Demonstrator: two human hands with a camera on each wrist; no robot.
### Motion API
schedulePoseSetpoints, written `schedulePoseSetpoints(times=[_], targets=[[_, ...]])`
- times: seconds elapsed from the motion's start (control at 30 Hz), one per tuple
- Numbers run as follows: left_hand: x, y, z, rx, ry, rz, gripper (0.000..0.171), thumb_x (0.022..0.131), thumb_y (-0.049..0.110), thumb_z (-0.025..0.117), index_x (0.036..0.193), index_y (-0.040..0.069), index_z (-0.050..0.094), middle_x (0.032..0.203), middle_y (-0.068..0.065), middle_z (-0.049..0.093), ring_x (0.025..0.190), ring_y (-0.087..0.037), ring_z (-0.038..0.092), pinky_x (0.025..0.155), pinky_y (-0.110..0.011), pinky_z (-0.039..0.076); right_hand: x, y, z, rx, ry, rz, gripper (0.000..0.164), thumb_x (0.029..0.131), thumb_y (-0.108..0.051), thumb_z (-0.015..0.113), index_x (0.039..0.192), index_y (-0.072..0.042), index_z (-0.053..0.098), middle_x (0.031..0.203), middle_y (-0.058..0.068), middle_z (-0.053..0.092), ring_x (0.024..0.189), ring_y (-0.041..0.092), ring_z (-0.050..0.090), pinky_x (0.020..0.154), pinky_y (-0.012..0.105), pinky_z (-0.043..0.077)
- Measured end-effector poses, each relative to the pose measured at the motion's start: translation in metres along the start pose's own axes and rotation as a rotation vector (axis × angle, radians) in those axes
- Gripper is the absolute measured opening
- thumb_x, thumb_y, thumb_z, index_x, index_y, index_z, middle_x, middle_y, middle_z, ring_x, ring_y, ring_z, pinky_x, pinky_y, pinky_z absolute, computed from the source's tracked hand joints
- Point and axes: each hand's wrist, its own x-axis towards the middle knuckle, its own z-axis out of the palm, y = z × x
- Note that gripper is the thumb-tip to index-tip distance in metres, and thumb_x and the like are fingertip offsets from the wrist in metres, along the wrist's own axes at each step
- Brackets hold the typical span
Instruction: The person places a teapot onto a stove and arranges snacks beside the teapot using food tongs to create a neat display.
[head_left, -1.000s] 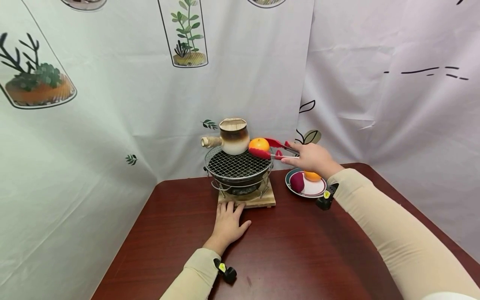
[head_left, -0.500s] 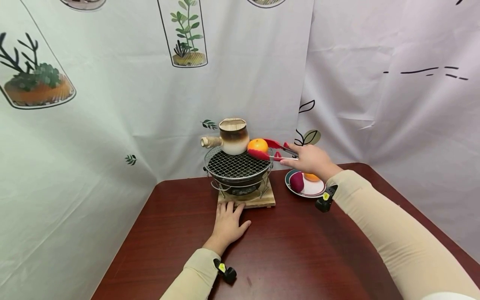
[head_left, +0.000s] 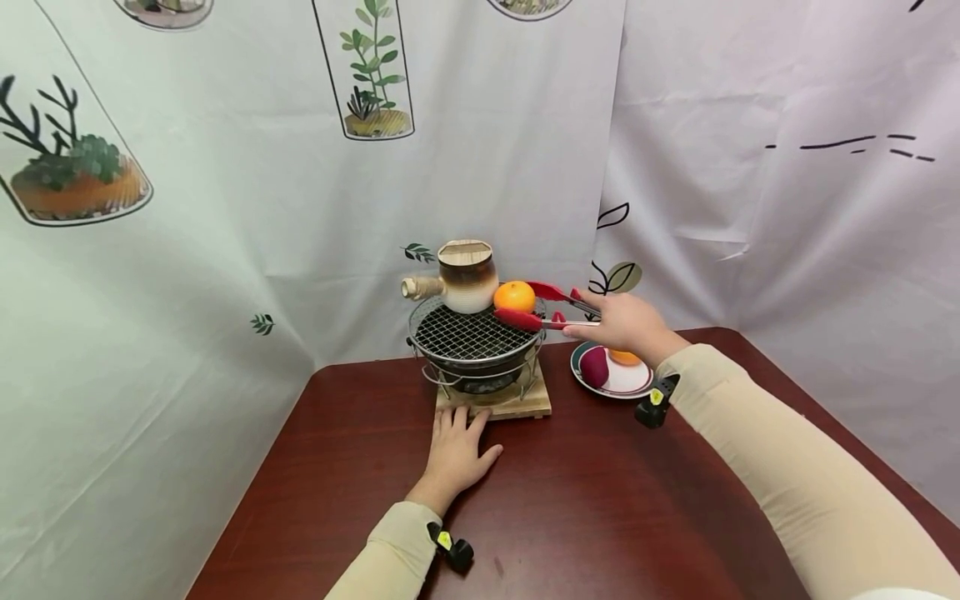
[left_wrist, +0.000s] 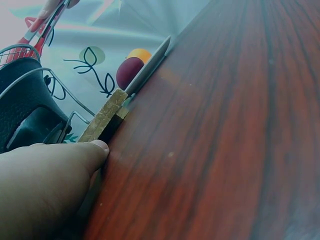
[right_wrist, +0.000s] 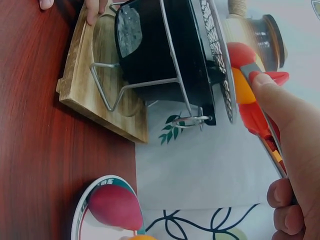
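Note:
In the head view my right hand (head_left: 630, 321) grips a pair of metal tongs with red tips (head_left: 519, 320). The tips stand apart on either side of an orange (head_left: 514, 297) at the right of the round wire grill (head_left: 465, 335). Touching the orange's left side in this view is a white and brown pot (head_left: 472, 287) with a wooden lid and side handle. My left hand (head_left: 455, 457) lies with spread fingers at the front edge of the wooden board (head_left: 525, 403) under the grill. In the left wrist view the thumb (left_wrist: 95, 150) is near that board.
Right of the grill, a green-rimmed plate (head_left: 637, 388) holds a dark purple-red fruit (head_left: 595, 367) and another orange fruit (head_left: 624, 357), partly hidden by my right hand. The reddish-brown table (head_left: 585, 500) meets printed white curtains (head_left: 517, 167) at the back and sides.
The orange has shifted slightly left toward the pot in the tongs. The tongs' tips have since spread wider, the near tip dropping away from it. My left hand stays put.

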Motion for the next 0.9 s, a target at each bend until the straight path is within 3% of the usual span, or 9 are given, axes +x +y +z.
schedulePoseSetpoints(times=[0.2,0.33,0.4,0.5,0.57,0.7,0.77,0.9], targets=[[-0.006,0.001,0.003,0.004,0.017,0.011,0.062,0.088,0.051,0.071,0.139,0.017,0.059,0.137,-0.018,0.05,0.13,-0.045,0.041,0.11,-0.064,0.029,-0.007,0.011,0.001,0.014,0.005,-0.008,0.101,0.082,-0.084,0.052,0.159,-0.021,0.036,0.138,0.021,0.06,0.118,0.042,0.059,0.088,0.057,0.051],[-0.006,0.001,0.003,0.008,0.056,0.035,0.061,0.087,0.049,0.073,0.137,0.015,0.061,0.132,-0.018,0.052,0.126,-0.045,0.043,0.107,-0.064,0.031,-0.01,0.023,0.001,0.007,0.016,-0.005,0.104,0.078,-0.088,0.05,0.159,-0.024,0.035,0.1,0.015,0.071,0.1,0.037,0.064,0.077,0.051,0.053],[-0.005,0.001,0.002,0.007,0.061,0.04,0.061,0.087,0.049,0.073,0.136,0.015,0.061,0.131,-0.018,0.053,0.126,-0.045,0.044,0.107,-0.064,0.032,-0.012,0.029,0.0,-0.005,0.022,-0.004,0.105,0.077,-0.09,0.05,0.159,-0.026,0.035,0.08,0.009,0.065,0.09,0.033,0.064,0.073,0.048,0.053],[-0.003,0.001,0.0,0.008,0.059,0.035,0.061,0.087,0.049,0.073,0.137,0.016,0.061,0.132,-0.018,0.052,0.126,-0.045,0.043,0.108,-0.064,0.031,-0.011,0.034,0.0,-0.011,0.028,-0.006,0.105,0.076,-0.09,0.05,0.159,-0.027,0.036,0.068,0.004,0.058,0.083,0.03,0.062,0.071,0.047,0.052],[-0.002,0.001,-0.001,0.011,0.053,0.028,0.061,0.087,0.049,0.073,0.137,0.016,0.061,0.132,-0.018,0.052,0.127,-0.045,0.043,0.108,-0.064,0.031,-0.011,0.036,0.001,-0.017,0.033,-0.012,0.104,0.076,-0.091,0.049,0.158,-0.028,0.037,0.072,0.006,0.061,0.085,0.031,0.063,0.073,0.047,0.052],[-0.001,0.001,-0.002,0.012,0.043,0.024,0.06,0.088,0.048,0.072,0.137,0.016,0.061,0.133,-0.018,0.051,0.127,-0.045,0.043,0.108,-0.064,0.031,-0.009,0.034,0.003,-0.02,0.05,-0.036,0.101,0.077,-0.09,0.048,0.156,-0.027,0.042,0.107,0.016,0.072,0.095,0.037,0.064,0.075,0.051,0.053],[-0.001,0.001,-0.002,0.01,0.04,0.025,0.06,0.088,0.048,0.072,0.137,0.016,0.06,0.133,-0.018,0.051,0.127,-0.044,0.042,0.108,-0.064,0.031,-0.009,0.031,0.004,-0.018,0.053,-0.043,0.099,0.078,-0.088,0.05,0.155,-0.025,0.044,0.114,0.018,0.07,0.096,0.038,0.065,0.074,0.051,0.054],[0.002,0.001,-0.001,0.005,0.045,0.031,0.061,0.088,0.049,0.072,0.138,0.016,0.06,0.133,-0.018,0.052,0.127,-0.044,0.042,0.109,-0.064,0.031,-0.008,0.029,0.003,-0.017,0.054,-0.042,0.094,0.082,-0.081,0.057,0.155,-0.024,0.043,0.096,0.013,0.07,0.09,0.037,0.065,0.072,0.051,0.054]])
